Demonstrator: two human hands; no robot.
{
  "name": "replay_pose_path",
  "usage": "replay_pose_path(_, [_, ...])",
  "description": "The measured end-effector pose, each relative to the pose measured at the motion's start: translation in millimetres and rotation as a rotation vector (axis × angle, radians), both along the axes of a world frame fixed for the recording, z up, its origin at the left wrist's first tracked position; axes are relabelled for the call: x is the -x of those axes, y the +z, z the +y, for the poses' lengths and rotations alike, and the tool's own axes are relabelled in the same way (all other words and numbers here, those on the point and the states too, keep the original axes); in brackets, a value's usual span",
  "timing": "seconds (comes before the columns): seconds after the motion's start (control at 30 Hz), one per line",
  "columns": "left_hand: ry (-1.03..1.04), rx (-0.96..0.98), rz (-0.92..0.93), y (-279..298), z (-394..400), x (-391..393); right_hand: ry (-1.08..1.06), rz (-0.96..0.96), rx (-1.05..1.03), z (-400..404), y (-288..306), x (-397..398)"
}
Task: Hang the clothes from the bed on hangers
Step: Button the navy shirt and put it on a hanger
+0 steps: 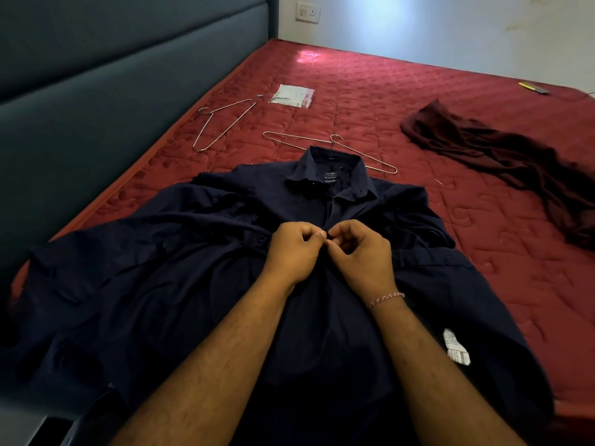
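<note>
The navy shirt [199,284] lies spread on its back on the red mattress [483,226], collar away from me, and I have both hands at its front placket. My left hand [294,252] and right hand [360,255] meet thumb-tip to thumb-tip at the closed strip of cloth, fingers of both curled in, pinching the fabric edges there; I cannot tell whether a button is between them. A thin red-and-white thread bracelet [386,299] sits on my right wrist.

Outward from there, the shirt covers the near part of the bed, its left sleeve reaching toward the grey padded headboard [96,91], its hem running off the near edge. Just past the collar lies a wire hanger [325,143], its right end tucked close behind the collar; a second wire hanger [222,123] lies to the left, near the headboard seam. Beyond it are a clear plastic packet [293,96] and, to the right and well apart from the shirt, a crumpled maroon garment [502,149]. Bare mattress shows between the shirt and that garment, and across the far stretch up to the white wall [450,27].

A neck label [330,177] inside the collar carries white print too small for me to read. A white care tag [455,346] sticks out at the shirt's right side, also unreadable. A switch plate [308,12] is on the wall.
</note>
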State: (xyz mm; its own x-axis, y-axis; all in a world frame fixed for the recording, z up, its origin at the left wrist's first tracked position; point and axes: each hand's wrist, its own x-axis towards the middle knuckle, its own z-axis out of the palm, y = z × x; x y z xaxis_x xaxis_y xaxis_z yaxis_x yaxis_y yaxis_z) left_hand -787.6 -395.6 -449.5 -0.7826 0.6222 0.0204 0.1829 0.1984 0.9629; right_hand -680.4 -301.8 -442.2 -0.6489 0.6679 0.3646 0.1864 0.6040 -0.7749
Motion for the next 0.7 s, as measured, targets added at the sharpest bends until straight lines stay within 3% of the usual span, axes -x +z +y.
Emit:
replay_pose_path(0.37, [-0.011,0.02,0.093,1.5,-1.1,-2.1,0.026,0.088,0.39,5.7,1.7,-2.6])
replay_pose_path(0.6, [0.021,0.123,0.303,3.2,-1.9,-9.2,-0.072,-0.002,0.09,0.2,0.4,0.1])
replay_pose_path(0.7, [0.017,0.14,0.388,3.7,-2.0,-10.9,-0.031,0.003,0.162,3.0,0.3,-1.5])
